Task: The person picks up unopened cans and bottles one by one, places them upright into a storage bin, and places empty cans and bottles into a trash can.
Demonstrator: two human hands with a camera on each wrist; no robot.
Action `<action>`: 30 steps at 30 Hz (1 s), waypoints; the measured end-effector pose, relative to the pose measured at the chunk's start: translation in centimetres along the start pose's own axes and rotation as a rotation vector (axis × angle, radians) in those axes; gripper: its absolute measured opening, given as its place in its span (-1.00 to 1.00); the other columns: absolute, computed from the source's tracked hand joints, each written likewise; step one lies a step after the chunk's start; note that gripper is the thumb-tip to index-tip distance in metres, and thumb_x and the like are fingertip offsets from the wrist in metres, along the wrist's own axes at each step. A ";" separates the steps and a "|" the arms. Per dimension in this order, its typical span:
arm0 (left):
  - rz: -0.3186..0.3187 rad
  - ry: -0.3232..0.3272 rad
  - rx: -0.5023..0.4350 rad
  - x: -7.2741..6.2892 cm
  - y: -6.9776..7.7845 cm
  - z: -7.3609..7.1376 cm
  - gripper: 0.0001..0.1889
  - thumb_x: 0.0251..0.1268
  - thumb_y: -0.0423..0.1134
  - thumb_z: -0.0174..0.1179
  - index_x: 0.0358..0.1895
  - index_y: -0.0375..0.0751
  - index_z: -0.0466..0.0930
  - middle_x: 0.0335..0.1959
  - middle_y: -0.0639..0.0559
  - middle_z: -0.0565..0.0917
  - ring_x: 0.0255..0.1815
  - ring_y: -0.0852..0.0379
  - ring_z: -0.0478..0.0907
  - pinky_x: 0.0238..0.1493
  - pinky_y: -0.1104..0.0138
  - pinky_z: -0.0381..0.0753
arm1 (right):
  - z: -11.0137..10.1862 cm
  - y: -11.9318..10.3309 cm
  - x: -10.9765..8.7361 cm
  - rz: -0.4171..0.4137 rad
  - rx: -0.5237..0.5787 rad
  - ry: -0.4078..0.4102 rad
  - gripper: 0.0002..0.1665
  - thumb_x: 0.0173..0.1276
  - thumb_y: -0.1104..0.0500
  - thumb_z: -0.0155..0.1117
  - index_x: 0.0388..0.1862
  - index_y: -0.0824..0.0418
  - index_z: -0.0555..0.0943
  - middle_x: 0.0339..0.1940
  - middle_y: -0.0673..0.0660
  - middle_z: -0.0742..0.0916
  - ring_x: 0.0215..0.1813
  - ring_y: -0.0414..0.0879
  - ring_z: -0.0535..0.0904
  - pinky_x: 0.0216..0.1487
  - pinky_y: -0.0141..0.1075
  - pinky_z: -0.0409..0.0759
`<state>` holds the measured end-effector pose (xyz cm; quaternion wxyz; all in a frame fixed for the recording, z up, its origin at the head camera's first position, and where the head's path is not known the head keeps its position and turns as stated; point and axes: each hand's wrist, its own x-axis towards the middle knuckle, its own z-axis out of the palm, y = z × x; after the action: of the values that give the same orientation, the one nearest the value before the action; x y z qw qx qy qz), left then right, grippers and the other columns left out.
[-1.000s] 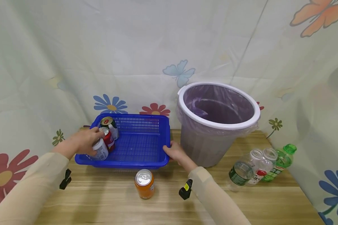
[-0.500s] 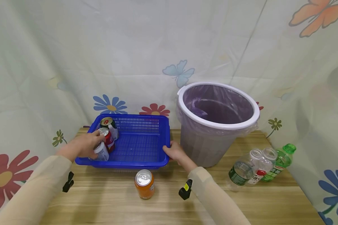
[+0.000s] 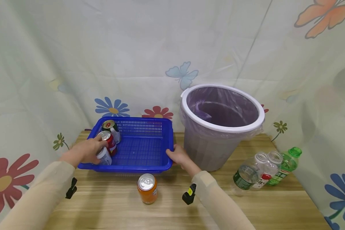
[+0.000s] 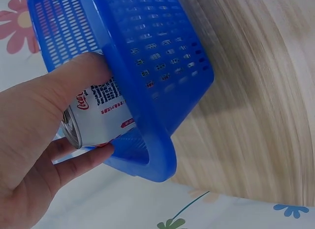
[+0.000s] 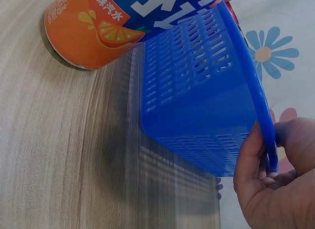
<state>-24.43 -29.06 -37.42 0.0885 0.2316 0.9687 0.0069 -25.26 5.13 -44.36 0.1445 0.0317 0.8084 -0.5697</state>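
Note:
My left hand [image 3: 84, 150] grips a white Coca-Cola can [image 4: 106, 108] in the front left corner of the blue plastic basket [image 3: 141, 167]. In the left wrist view the thumb lies along one side of the can and fingers reach round the other. Just behind it stands a red can [image 3: 111, 144], partly covered by the fingers, and a dark green and white can [image 3: 113, 130] is in the back left corner. My right hand [image 3: 178, 154] pinches the basket's right rim [image 5: 266, 113] between thumb and fingers. An orange soda can [image 3: 147, 189] stands upright on the table in front of the basket.
A grey bin [image 3: 210, 148] with a white ring and purple liner stands right of the basket. Farther right are two clear bottles [image 3: 244, 175] [image 3: 271, 167] and a green bottle [image 3: 290, 161] without visible caps. A patterned curtain [image 3: 138, 48] hangs behind the wooden table [image 3: 126, 210].
My left hand and forearm have shifted slightly to the right, and the white can has moved a little right and forward in the view. My right hand stays on the rim.

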 end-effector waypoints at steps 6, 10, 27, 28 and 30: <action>-0.042 -0.022 -0.041 0.1 0.0 0.4 -0.42 -0.18 -0.22 0.45 0.03 -0.21 0.47 0.01 -0.25 0.39 -0.15 -0.17 0.49 -0.14 -0.04 0.56 | 0.0 0.0 0.0 -0.002 -0.004 -0.002 -0.66 0.31 0.16 0.03 -0.10 0.43 0.40 -0.28 0.31 0.66 -0.28 0.15 0.68 -0.35 -0.13 0.67; -0.049 -0.017 -0.042 0.2 0.0 0.5 -0.43 -0.17 -0.22 0.44 0.03 -0.23 0.47 0.04 -0.28 0.39 -0.15 -0.17 0.49 -0.12 -0.04 0.55 | 0.0 0.0 0.0 -0.001 0.007 0.000 -0.65 0.31 0.17 0.03 -0.09 0.44 0.39 -0.27 0.32 0.65 -0.28 0.16 0.68 -0.34 -0.12 0.67; -0.093 0.025 0.017 0.5 0.6 1.4 -0.42 -0.22 -0.18 0.48 -0.04 -0.25 0.48 -0.02 -0.37 0.42 -0.17 -0.23 0.52 -0.12 -0.10 0.53 | 0.1 0.2 0.1 -0.002 -0.001 -0.002 -0.65 0.32 0.16 0.02 -0.07 0.44 0.39 -0.21 0.37 0.64 -0.25 0.19 0.67 -0.34 -0.12 0.67; -0.096 0.028 0.018 0.5 0.6 1.4 -0.42 -0.22 -0.18 0.48 -0.03 -0.25 0.48 -0.02 -0.37 0.42 -0.18 -0.23 0.52 -0.11 -0.10 0.53 | 0.1 0.1 0.1 -0.001 0.001 -0.002 -0.65 0.32 0.17 0.02 -0.07 0.44 0.39 -0.21 0.38 0.64 -0.24 0.19 0.67 -0.33 -0.11 0.67; -0.097 0.036 0.025 0.5 0.7 1.4 -0.42 -0.24 -0.18 0.48 -0.04 -0.26 0.49 -0.04 -0.37 0.43 -0.19 -0.24 0.52 -0.12 -0.11 0.53 | 0.1 0.1 0.0 -0.002 0.006 -0.002 -0.66 0.33 0.17 0.02 -0.08 0.44 0.39 -0.19 0.39 0.63 -0.24 0.19 0.67 -0.32 -0.11 0.67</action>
<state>-24.33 -28.24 -38.87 0.0682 0.1851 0.9803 -0.0052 -25.25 5.09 -44.43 0.1447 0.0310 0.8066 -0.5723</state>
